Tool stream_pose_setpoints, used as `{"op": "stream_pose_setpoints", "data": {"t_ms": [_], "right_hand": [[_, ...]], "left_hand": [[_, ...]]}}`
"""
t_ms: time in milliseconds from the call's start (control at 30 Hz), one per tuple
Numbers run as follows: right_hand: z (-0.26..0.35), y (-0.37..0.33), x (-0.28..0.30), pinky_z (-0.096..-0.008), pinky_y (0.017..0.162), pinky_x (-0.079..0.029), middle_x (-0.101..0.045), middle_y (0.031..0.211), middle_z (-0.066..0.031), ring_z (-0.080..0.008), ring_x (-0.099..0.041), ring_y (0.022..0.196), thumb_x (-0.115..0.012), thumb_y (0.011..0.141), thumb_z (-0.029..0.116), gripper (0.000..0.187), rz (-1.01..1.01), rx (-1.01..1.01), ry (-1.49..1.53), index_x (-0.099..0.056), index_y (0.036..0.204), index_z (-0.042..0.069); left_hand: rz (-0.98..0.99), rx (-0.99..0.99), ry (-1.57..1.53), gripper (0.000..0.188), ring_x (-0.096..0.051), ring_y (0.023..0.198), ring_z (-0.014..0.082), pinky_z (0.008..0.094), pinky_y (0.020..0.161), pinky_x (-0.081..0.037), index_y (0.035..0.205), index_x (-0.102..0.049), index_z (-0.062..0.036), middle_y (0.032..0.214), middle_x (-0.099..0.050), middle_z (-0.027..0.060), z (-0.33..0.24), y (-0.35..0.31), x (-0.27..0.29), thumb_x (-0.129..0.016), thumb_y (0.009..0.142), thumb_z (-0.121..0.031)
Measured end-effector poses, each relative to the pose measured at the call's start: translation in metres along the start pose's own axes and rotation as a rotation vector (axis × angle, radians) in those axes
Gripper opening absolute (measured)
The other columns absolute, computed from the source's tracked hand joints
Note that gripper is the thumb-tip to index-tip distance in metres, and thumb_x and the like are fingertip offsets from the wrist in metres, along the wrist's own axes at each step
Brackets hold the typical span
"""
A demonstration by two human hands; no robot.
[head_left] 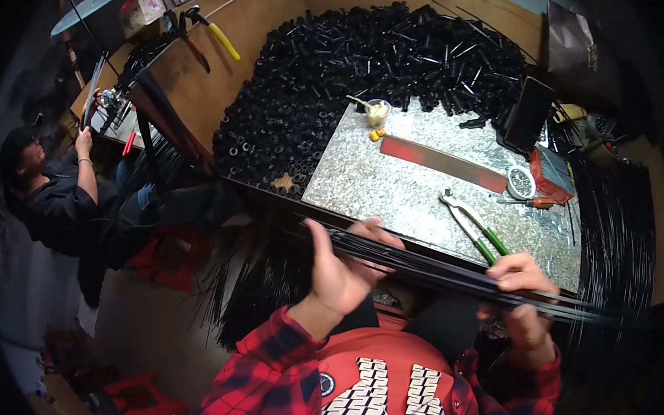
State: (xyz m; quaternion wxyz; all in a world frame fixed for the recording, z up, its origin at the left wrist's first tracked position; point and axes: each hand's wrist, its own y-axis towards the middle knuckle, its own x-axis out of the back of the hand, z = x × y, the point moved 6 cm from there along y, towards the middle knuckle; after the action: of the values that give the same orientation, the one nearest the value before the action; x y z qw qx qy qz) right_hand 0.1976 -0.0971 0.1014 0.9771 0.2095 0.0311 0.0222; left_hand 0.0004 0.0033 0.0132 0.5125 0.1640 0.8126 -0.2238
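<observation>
A bundle of long, thin black rods (427, 266) lies nearly level in front of my body, over the near edge of the worktable. My right hand (523, 289) is closed around the bundle toward its right end, thumb below and fingers on top. At the left end, my left hand (343, 277) is open, thumb raised and fingers stretched out along the far side of the rods. Its palm faces the rod ends; whether the palm touches them is hard to tell. The far right tips blur into the dark.
Green-handled pliers (471, 225) lie on the silvery worktable (349, 174). Beyond are a long reddish metal bar (441, 165), a small round dish (520, 182) and a cup (377, 114). Black tubular parts (402, 56) heap behind. More rods (619, 240) lie right. A co-worker (52, 183) sits left.
</observation>
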Motion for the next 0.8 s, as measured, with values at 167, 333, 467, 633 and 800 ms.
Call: {"op": "stream_pose_setpoints", "data": {"t_ms": [167, 333, 467, 633, 800], "right_hand": [[0.041, 0.031, 0.007, -0.0227, 0.047, -0.048, -0.057, 0.086, -0.0182, -0.0145, -0.058, 0.05, -0.05, 0.074, -0.004, 0.012, -0.07, -0.16, -0.27, -0.061, 0.079, -0.006], [-0.03, 0.028, -0.028, -0.0251, 0.048, -0.046, -0.06, 0.076, -0.0078, -0.0117, -0.058, 0.052, -0.069, 0.08, 0.019, 0.019, 0.278, -0.604, -0.451, -0.065, 0.078, 0.001], [-0.097, 0.016, -0.057, -0.0356, 0.057, -0.049, -0.06, 0.062, -0.0154, -0.0267, -0.062, 0.058, -0.066, 0.081, 0.035, 0.039, 0.53, -0.568, -0.604, -0.06, 0.069, -0.001], [-0.126, 0.013, -0.068, -0.0378, 0.059, -0.05, -0.059, 0.062, -0.0189, -0.031, -0.063, 0.061, -0.068, 0.079, 0.037, 0.042, 0.498, -0.499, -0.589, -0.059, 0.066, -0.002], [-0.116, 0.014, -0.076, -0.0409, 0.063, -0.048, -0.057, 0.068, -0.0195, -0.0341, -0.059, 0.065, -0.069, 0.078, 0.046, 0.052, 0.629, -0.404, -0.632, -0.058, 0.072, -0.004]], "left_hand": [[0.561, 0.529, 0.86, 0.051, -0.06, 0.063, 0.0124, 0.0214, 0.056, -0.047, 0.101, -0.062, 0.0002, 0.072, -0.062, 0.0073, 0.062, -0.033, 0.025, -0.043, 0.095, -0.047], [0.469, -0.139, 1.198, 0.031, -0.054, 0.078, 0.0066, 0.0212, 0.071, -0.046, 0.11, -0.055, 0.001, 0.083, -0.056, 0.0015, -0.006, -0.02, -0.037, -0.065, 0.088, -0.018], [0.425, -0.456, 0.956, 0.06, -0.055, 0.089, 0.0115, 0.0242, 0.081, -0.046, 0.128, -0.036, -0.003, 0.099, -0.052, 0.0054, -0.037, -0.003, -0.086, -0.072, 0.082, -0.018], [0.442, -0.435, 0.815, 0.054, -0.055, 0.085, 0.0087, 0.0228, 0.08, -0.047, 0.124, -0.037, -0.005, 0.094, -0.052, 0.0035, -0.054, 0.008, -0.115, -0.07, 0.081, -0.005], [0.616, -0.351, 0.853, 0.018, -0.059, 0.078, 0.0083, 0.0221, 0.072, -0.05, 0.1, -0.056, 0.0, 0.085, -0.06, 0.0021, -0.056, 0.004, -0.126, -0.064, 0.084, 0.0]]}}
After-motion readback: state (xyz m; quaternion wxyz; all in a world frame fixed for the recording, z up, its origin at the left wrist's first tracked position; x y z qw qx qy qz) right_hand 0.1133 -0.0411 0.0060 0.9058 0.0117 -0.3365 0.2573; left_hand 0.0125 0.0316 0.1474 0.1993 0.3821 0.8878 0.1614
